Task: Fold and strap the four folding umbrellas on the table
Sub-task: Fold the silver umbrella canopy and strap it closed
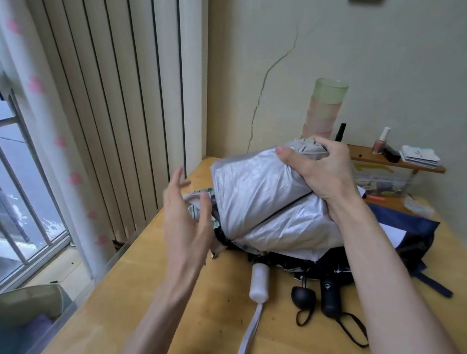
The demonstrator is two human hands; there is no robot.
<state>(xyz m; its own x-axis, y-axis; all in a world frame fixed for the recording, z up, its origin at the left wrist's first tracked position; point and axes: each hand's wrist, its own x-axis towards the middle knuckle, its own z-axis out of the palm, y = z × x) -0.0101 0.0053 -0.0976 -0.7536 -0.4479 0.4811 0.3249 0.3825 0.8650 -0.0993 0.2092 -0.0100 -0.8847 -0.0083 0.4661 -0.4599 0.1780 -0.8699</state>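
right hand clenches gathered top end of silver umbrella, lifted over pile of other umbrellas on wooden table. left hand hovers beside canopy, fingers spread and slack, grasping nothing. white handle with wrist strap lies at near edge of pile, beside two black handles. judgement: canopy light, limp, slick, likely to slide and billow; firmer hold at rib tips and handle, pleats gathered before strapping.

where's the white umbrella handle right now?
Head view, lower centre: the white handle lies on the table, left of the round black handle, below the silver canopy, its grey strap trailing toward the camera.
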